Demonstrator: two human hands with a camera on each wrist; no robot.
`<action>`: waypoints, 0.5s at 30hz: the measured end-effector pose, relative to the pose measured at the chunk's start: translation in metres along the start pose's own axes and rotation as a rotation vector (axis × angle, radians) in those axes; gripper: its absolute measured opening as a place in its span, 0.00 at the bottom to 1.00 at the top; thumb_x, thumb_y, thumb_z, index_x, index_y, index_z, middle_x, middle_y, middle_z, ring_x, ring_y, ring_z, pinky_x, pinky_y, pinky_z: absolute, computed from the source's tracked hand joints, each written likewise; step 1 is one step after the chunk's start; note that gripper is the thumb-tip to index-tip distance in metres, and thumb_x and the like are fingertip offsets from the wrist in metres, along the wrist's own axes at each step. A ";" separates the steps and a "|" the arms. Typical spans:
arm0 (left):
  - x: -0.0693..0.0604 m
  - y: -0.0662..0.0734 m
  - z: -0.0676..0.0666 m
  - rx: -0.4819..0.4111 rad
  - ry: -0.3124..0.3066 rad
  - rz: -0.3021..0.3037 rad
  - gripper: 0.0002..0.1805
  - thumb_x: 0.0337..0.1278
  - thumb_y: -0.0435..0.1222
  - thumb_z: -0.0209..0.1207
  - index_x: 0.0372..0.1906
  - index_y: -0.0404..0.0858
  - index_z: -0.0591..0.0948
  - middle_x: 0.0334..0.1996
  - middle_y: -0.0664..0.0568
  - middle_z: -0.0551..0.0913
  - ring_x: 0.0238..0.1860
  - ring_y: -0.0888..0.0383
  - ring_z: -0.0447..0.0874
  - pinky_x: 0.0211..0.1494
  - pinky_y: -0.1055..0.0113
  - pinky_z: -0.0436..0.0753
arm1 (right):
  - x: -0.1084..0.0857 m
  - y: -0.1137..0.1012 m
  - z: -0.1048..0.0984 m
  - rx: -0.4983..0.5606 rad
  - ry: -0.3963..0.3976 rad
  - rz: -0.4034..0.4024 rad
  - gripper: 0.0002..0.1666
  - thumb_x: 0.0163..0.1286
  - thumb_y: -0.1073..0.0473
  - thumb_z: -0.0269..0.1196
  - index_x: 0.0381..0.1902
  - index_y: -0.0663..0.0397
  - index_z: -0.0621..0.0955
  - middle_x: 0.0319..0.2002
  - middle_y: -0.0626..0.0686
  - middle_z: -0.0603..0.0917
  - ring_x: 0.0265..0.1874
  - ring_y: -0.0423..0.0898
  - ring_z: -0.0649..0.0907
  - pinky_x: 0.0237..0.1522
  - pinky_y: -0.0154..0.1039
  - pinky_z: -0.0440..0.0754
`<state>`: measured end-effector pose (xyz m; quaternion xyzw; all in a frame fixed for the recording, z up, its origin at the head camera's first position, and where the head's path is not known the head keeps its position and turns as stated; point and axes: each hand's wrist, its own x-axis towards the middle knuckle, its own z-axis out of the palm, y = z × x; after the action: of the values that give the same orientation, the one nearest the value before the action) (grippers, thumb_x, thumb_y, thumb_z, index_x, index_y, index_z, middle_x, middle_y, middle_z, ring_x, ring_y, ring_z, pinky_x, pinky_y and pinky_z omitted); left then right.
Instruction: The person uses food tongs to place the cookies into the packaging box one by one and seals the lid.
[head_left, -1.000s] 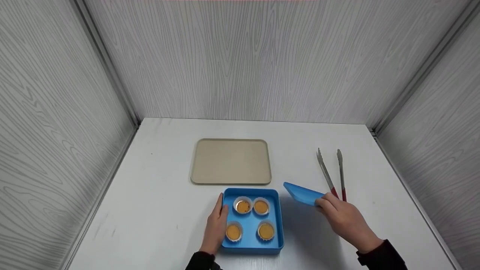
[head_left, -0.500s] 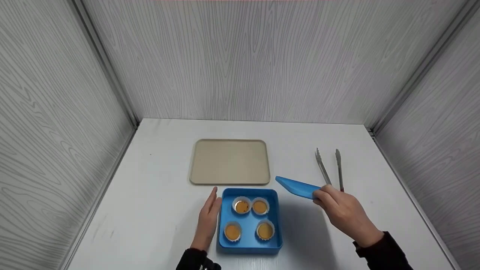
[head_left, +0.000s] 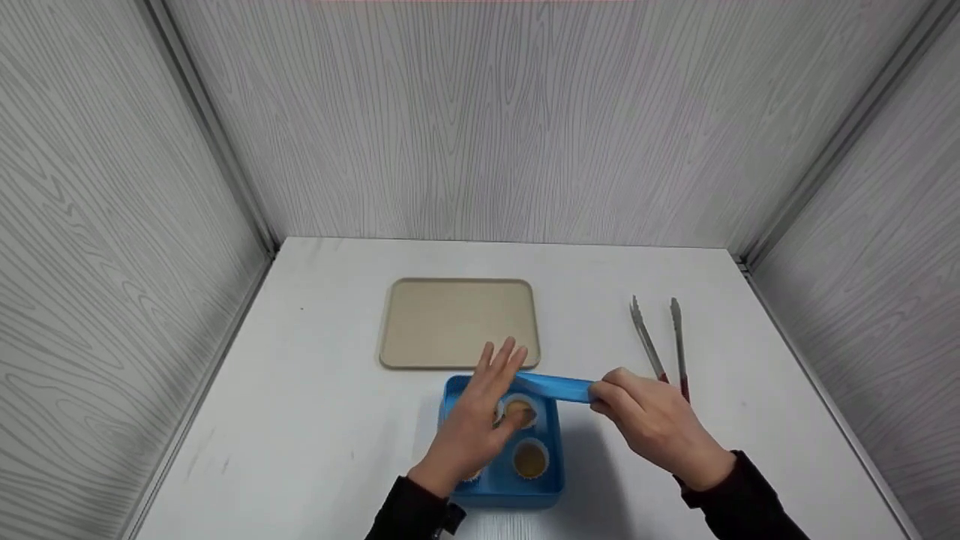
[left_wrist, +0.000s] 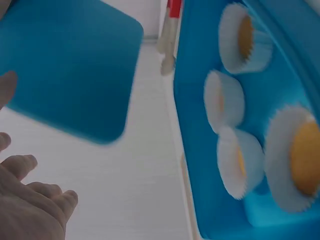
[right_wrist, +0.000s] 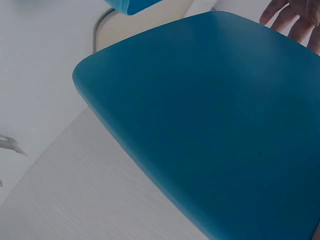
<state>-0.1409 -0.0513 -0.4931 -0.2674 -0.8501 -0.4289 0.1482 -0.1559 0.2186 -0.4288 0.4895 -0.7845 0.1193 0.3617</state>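
A blue box (head_left: pixel 510 500) sits near the table's front, holding several small cakes (head_left: pixel 531 459) in white paper cups; they also show in the left wrist view as cakes (left_wrist: pixel 306 157). My right hand (head_left: pixel 656 424) grips one edge of a blue lid (head_left: pixel 559 388), which is raised and tilted beside the box's far right corner. My left hand (head_left: pixel 466 435) is over the box with straight, spread fingers close to the lid's left end; whether they touch it I cannot tell. The lid (right_wrist: pixel 215 115) fills much of the right wrist view.
Behind the box lies a beige tray (head_left: pixel 457 322). A pair of metal tongs (head_left: pixel 679 341) with red handles rests on the right, its handles partly behind my right hand. Grey wood-grain walls (head_left: pixel 480 135) enclose the white table (head_left: pixel 315 375) at the back and sides.
My left hand has let go of the box's left side and moved up and right over it. My right hand has carried the lid left, nearer the box.
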 end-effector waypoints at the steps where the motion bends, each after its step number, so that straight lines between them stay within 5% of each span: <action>1: 0.002 0.002 0.001 0.003 0.004 0.018 0.42 0.71 0.37 0.62 0.83 0.45 0.56 0.82 0.49 0.54 0.81 0.45 0.49 0.77 0.47 0.66 | 0.002 -0.002 0.001 0.008 0.001 -0.008 0.17 0.83 0.53 0.52 0.45 0.58 0.83 0.35 0.48 0.79 0.23 0.37 0.73 0.24 0.27 0.76; 7: 0.005 0.003 0.006 0.042 0.131 0.131 0.32 0.67 0.26 0.61 0.74 0.39 0.71 0.71 0.49 0.75 0.71 0.51 0.74 0.70 0.58 0.77 | 0.010 -0.007 0.004 0.038 -0.010 -0.042 0.16 0.83 0.54 0.52 0.46 0.58 0.82 0.37 0.48 0.79 0.23 0.38 0.74 0.25 0.26 0.80; 15: 0.002 -0.001 0.008 0.025 0.199 0.156 0.18 0.67 0.24 0.60 0.58 0.40 0.82 0.60 0.49 0.84 0.66 0.49 0.80 0.67 0.57 0.79 | 0.012 -0.008 0.005 0.039 -0.006 -0.046 0.17 0.83 0.52 0.52 0.47 0.57 0.83 0.37 0.49 0.79 0.24 0.39 0.76 0.28 0.28 0.83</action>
<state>-0.1433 -0.0449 -0.4978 -0.2870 -0.8131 -0.4297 0.2680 -0.1539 0.2039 -0.4257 0.5145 -0.7717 0.1246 0.3524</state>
